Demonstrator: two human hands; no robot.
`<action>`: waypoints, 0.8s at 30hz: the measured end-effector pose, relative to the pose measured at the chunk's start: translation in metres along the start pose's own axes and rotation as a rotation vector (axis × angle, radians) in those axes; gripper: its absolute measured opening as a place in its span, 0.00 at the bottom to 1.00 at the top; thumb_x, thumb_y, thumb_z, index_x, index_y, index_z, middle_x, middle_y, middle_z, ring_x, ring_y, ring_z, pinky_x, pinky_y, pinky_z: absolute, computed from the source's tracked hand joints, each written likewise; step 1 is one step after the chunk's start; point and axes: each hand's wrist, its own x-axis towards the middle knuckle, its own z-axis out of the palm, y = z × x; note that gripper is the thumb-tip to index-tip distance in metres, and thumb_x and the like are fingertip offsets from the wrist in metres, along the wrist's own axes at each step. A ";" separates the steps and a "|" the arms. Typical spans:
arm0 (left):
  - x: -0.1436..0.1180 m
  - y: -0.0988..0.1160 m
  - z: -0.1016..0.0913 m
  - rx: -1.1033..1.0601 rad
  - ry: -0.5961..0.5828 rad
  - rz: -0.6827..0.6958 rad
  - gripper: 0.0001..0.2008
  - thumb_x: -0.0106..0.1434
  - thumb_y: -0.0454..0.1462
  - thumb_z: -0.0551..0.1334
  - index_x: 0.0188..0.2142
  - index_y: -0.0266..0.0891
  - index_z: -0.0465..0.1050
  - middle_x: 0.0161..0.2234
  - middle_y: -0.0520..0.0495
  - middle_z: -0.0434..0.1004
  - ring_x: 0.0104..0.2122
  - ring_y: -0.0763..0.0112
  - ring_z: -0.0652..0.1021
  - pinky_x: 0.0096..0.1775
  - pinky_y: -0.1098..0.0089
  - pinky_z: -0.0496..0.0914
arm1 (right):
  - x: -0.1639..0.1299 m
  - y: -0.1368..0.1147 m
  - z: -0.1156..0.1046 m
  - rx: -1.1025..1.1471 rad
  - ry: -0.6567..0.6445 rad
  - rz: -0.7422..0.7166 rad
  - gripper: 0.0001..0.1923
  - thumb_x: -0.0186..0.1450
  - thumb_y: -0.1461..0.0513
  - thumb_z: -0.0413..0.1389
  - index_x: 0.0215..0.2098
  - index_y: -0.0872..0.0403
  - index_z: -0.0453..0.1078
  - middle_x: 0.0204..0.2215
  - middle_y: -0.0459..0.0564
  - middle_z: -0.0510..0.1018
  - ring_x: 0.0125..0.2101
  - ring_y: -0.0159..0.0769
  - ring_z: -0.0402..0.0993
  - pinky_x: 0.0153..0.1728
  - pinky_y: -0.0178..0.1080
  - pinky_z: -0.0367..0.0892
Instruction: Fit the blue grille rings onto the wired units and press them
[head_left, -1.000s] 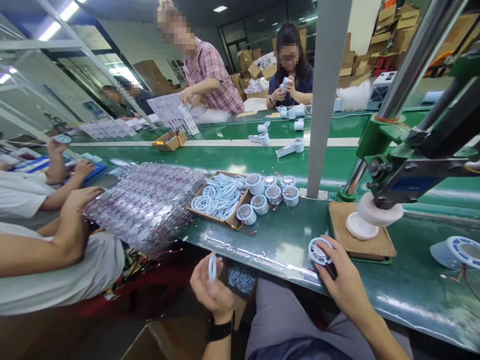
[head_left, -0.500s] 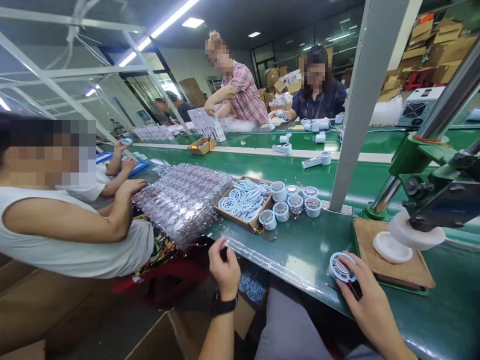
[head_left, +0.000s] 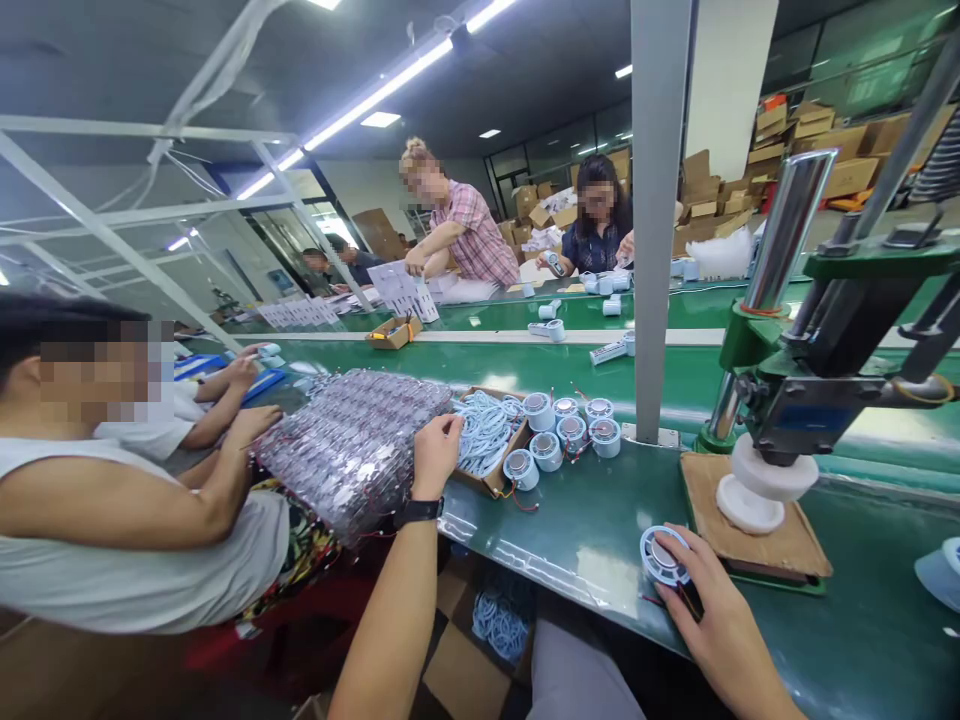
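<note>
We see the left hand (head_left: 435, 450) reaching out to the cardboard tray (head_left: 501, 470) of pale blue rings (head_left: 484, 430), fingers curled together at the near edge of the rings; whether they pinch one, we cannot tell. The right hand (head_left: 712, 610) rests on the green worktop (head_left: 585, 520), fingers clamped on a round motor part (head_left: 661, 556). Beyond those fingers stands a press (head_left: 795, 400).

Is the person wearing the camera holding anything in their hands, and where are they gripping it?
The right hand grips a round speaker part by its near rim on the table. The left hand reaches over the cardboard tray; any hold is unclear.
</note>
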 end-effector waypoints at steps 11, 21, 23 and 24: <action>-0.150 0.094 0.017 -0.500 -0.312 -0.078 0.21 0.61 0.52 0.62 0.31 0.36 0.81 0.19 0.48 0.78 0.16 0.67 0.75 0.19 0.69 0.71 | 0.010 -0.043 -0.043 0.190 0.215 0.033 0.18 0.68 0.67 0.53 0.54 0.50 0.67 0.45 0.53 0.77 0.43 0.37 0.78 0.44 0.36 0.75; -0.216 0.154 0.027 -0.926 -0.453 -0.374 0.20 0.55 0.51 0.71 0.33 0.35 0.79 0.21 0.48 0.79 0.16 0.73 0.74 0.21 0.74 0.72 | 0.000 -0.073 -0.040 1.225 -0.189 0.787 0.31 0.61 0.52 0.65 0.58 0.51 0.60 0.33 0.46 0.74 0.22 0.24 0.69 0.20 0.26 0.63; -0.221 0.160 0.024 -0.993 -0.468 -0.409 0.21 0.52 0.50 0.73 0.33 0.35 0.78 0.22 0.49 0.79 0.16 0.73 0.75 0.22 0.73 0.73 | -0.002 -0.073 -0.039 1.249 -0.147 0.799 0.28 0.63 0.50 0.63 0.55 0.51 0.62 0.31 0.45 0.74 0.21 0.24 0.70 0.20 0.26 0.64; -0.224 0.162 0.024 -1.018 -0.480 -0.421 0.21 0.51 0.50 0.74 0.34 0.36 0.77 0.22 0.49 0.80 0.16 0.73 0.76 0.22 0.73 0.73 | -0.002 -0.073 -0.039 1.253 -0.131 0.797 0.26 0.64 0.49 0.62 0.54 0.52 0.63 0.31 0.46 0.74 0.21 0.25 0.70 0.20 0.27 0.65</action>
